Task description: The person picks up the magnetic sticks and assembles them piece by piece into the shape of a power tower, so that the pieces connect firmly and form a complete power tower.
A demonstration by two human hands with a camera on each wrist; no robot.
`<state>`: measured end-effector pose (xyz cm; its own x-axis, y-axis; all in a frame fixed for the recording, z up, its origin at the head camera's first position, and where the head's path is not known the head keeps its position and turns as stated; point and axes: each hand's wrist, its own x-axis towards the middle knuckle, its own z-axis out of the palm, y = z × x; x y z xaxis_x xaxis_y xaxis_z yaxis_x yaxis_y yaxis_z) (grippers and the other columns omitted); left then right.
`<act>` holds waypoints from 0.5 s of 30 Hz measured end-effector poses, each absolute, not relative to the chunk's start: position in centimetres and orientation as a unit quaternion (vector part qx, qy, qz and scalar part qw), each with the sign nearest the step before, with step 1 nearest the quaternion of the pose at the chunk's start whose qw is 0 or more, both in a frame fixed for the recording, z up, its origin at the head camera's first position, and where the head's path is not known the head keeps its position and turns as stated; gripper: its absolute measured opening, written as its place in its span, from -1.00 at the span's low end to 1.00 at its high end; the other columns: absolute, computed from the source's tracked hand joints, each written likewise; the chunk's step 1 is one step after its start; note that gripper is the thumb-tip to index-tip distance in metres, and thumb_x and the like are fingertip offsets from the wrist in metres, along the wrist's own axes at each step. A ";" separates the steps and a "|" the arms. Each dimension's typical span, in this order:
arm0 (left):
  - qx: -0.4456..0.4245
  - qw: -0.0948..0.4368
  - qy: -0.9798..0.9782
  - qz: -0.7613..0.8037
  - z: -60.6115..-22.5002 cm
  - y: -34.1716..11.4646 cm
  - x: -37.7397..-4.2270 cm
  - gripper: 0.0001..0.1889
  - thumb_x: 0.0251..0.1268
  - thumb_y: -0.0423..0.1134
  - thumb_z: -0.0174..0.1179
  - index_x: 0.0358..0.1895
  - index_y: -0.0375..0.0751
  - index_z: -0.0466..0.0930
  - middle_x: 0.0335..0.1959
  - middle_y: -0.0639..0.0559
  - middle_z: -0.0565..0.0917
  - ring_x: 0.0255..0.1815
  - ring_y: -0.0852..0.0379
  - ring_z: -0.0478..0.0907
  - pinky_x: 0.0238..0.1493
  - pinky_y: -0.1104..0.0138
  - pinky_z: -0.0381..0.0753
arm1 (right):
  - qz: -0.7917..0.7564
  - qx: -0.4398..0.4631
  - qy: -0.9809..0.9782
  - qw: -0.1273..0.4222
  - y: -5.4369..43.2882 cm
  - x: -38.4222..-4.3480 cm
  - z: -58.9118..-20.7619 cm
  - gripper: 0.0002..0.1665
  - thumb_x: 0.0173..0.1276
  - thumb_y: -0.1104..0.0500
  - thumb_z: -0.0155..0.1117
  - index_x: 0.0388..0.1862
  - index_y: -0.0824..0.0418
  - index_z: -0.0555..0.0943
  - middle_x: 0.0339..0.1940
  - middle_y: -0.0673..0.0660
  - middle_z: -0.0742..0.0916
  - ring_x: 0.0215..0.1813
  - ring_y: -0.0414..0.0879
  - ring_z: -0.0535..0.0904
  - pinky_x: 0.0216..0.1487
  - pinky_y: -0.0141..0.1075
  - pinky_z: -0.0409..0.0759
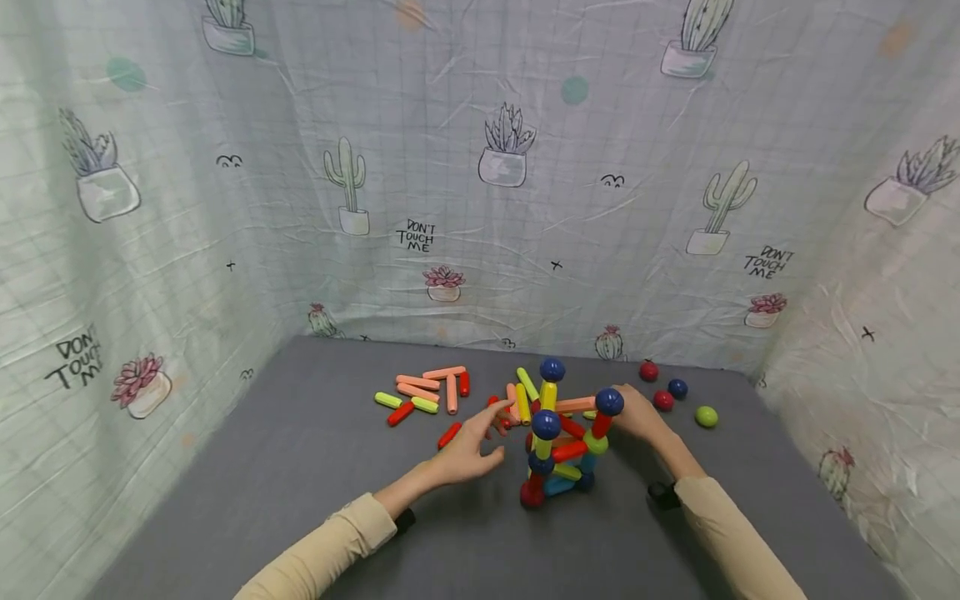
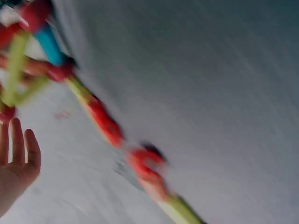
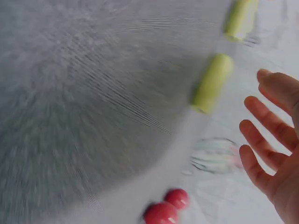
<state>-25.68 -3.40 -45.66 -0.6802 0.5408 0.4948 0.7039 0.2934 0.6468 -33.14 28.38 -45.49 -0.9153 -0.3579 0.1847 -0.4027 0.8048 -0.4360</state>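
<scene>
A toy structure of coloured rods and balls (image 1: 546,425) stands upright on the grey table, with blue balls at its top corners and a dark red ball (image 1: 532,494) at its front foot. My left hand (image 1: 461,457) hovers left of it, fingers loosely extended, holding nothing; in the left wrist view that hand (image 2: 18,170) is just below the structure's blurred corner. Behind the structure's right side is my right hand (image 1: 636,412), its fingers partly hidden in the head view. The right wrist view shows this hand (image 3: 280,140) spread and holding nothing, near a yellow-green rod (image 3: 212,84).
Loose orange rods (image 1: 417,382), red rods (image 1: 401,413) and yellow-green rods (image 1: 388,400) lie at the back left and middle. At the back right are red balls (image 1: 648,371), a blue ball (image 1: 678,388) and a green ball (image 1: 707,417). A patterned curtain (image 1: 450,167) encloses the table.
</scene>
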 end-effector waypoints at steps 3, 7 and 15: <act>-0.335 0.114 -0.837 -0.418 -46.2 -4.5 -27.8 -0.59 0.12 -0.45 0.03 0.10 -0.26 0.36 -0.19 -0.13 0.57 -0.26 0.05 0.52 -0.26 0.27 0.51 | 0.278 0.226 -0.927 0.110 29.2 -31.3 -43.6 -0.77 0.15 0.26 0.23 -0.18 0.26 0.58 -0.28 0.18 0.68 -0.25 0.02 0.56 -0.20 -0.13 0.51; -0.267 0.137 -0.871 -0.389 -46.6 -4.3 -30.2 -0.80 0.19 -0.38 0.05 -0.12 -0.27 0.51 -0.29 -0.07 0.60 -0.33 0.12 0.54 -0.28 0.26 0.55 | 0.371 0.239 -0.892 0.101 29.6 -28.1 -41.0 -0.77 0.29 0.21 0.09 -0.10 0.24 0.56 -0.22 0.18 0.67 -0.24 -0.17 0.58 -0.25 -0.33 0.54; -0.193 0.113 -0.907 -0.357 -46.6 -0.6 -33.3 -0.78 0.17 -0.26 0.13 -0.17 -0.33 0.55 -0.35 -0.12 0.61 -0.37 0.05 0.56 -0.37 0.35 0.53 | 0.392 0.345 -0.852 -0.032 28.7 -24.6 -40.0 -0.68 0.31 0.25 0.05 0.03 0.34 0.42 -0.15 0.25 0.60 -0.14 -0.27 0.52 -0.16 -0.40 0.53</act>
<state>-33.32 -0.56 -46.61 -0.9002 0.2696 0.3420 0.4303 0.6706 0.6042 -24.60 28.68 -40.00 -0.7593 -0.6139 0.2159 -0.5637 0.4547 -0.6895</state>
